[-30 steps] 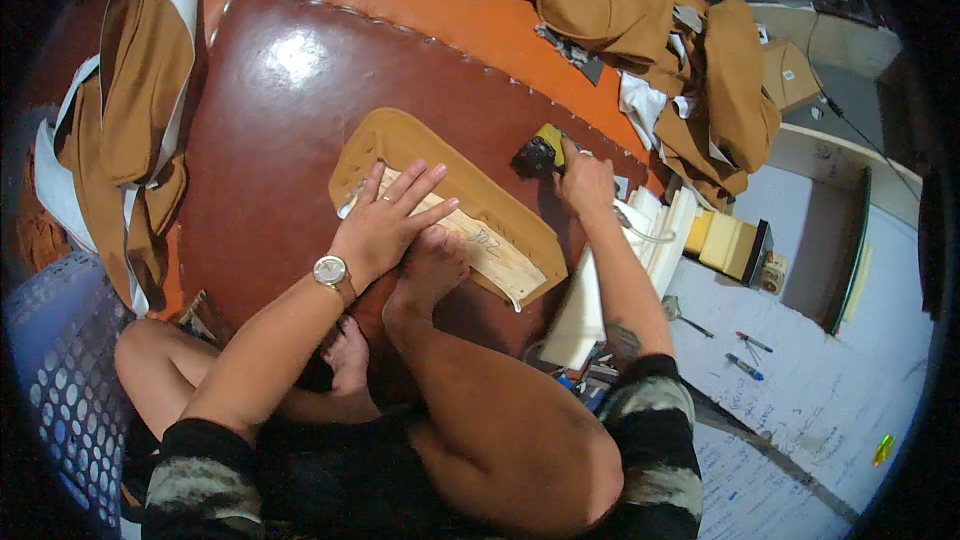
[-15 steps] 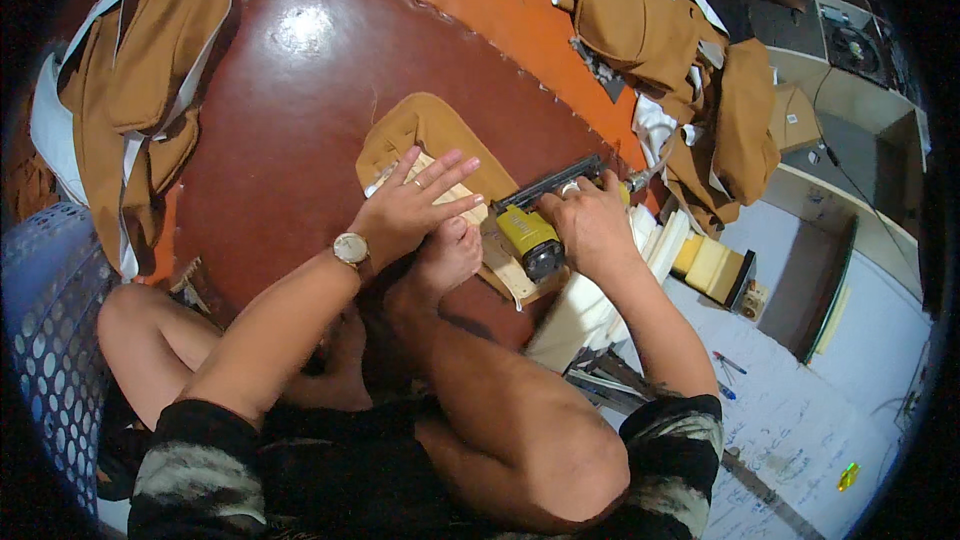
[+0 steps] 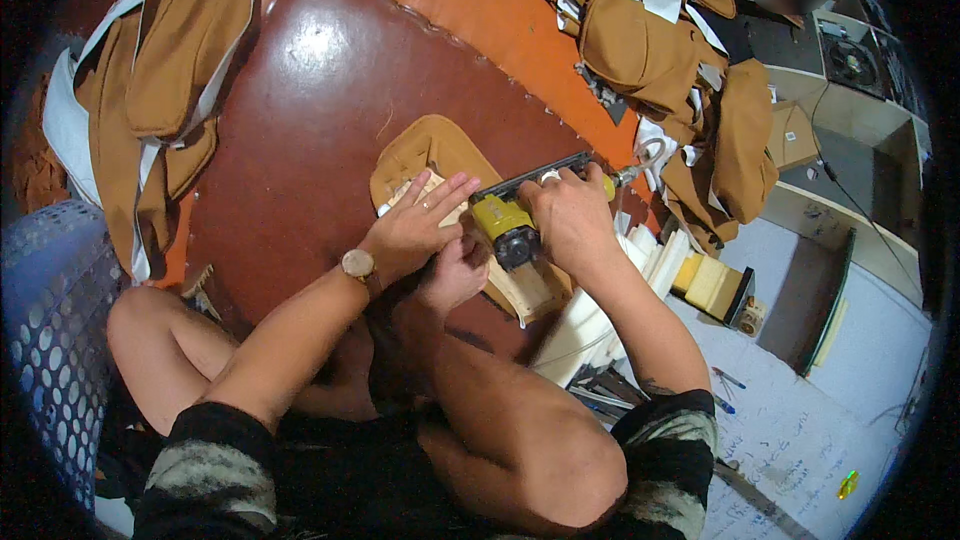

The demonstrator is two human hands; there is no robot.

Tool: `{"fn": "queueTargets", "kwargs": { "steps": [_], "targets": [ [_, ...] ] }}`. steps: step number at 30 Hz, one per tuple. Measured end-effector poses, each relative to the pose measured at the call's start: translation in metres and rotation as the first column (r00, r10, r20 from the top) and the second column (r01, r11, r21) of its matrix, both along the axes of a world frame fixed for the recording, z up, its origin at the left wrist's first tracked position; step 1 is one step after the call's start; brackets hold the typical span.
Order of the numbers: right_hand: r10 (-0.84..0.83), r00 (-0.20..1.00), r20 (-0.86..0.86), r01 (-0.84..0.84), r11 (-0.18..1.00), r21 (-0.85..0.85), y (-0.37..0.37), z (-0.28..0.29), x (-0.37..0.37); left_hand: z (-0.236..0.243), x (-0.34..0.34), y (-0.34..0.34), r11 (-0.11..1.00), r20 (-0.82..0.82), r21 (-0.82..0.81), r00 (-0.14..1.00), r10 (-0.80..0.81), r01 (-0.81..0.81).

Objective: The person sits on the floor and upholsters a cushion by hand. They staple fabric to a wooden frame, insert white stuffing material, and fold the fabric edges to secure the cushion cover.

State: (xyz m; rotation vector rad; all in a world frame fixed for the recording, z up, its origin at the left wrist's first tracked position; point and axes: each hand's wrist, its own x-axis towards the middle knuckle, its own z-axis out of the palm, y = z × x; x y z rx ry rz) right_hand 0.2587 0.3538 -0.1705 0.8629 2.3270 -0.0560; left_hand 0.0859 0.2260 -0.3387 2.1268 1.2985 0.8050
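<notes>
A tan fabric-covered pad (image 3: pixel 432 138) with a pale wooden board (image 3: pixel 528 292) on it lies on the dark red sheet in front of me. My left hand (image 3: pixel 412 235) rests on the board, fingers stretched out, a ring and a wristwatch showing. In my right hand (image 3: pixel 568 218) is a yellow and black pneumatic staple gun (image 3: pixel 504 224), held over the board just right of the left fingers. My hand covers its grip, and the nose's contact point is hidden. An air hose (image 3: pixel 645 165) joins its right end. My bare foot (image 3: pixel 455 272) presses against the piece's near side.
Tan covers with white lining lie in a heap (image 3: pixel 640 40) at the far right and hang (image 3: pixel 180 70) at the left. A blue perforated basket (image 3: pixel 60 310) stands by my left knee. White strips (image 3: pixel 600 315), a yellow block (image 3: pixel 710 285) and open compartments (image 3: pixel 850 170) are at right.
My right hand has brought the staple gun leftward, closer to my left hand. The left fingers have come down and closer together on the board. The whole view has shifted slightly.
</notes>
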Motion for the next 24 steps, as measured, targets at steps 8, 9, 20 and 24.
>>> {"fn": "queueTargets", "kwargs": {
  "steps": [8,9,20,24],
  "targets": [
    [-0.176,0.984,-0.043,0.174,0.984,-0.036,-0.019,0.003,0.022,0.051,-0.023,0.035,0.428,0.193,-0.811,0.508,0.839,-0.399],
    [-0.172,0.984,-0.049,0.171,0.985,-0.028,-0.02,0.002,0.023,0.042,-0.024,0.048,0.414,0.102,-0.773,0.551,0.828,-0.48],
    [-0.131,0.988,-0.079,0.129,0.991,-0.028,-0.015,-0.004,0.022,0.019,-0.031,0.058,0.469,0.007,-0.771,0.731,0.682,-0.431],
    [-0.066,0.995,-0.076,0.066,0.998,-0.008,-0.01,-0.004,0.015,0.036,-0.038,0.063,0.503,-0.225,-0.664,0.789,0.572,-0.554]
  ]
}}
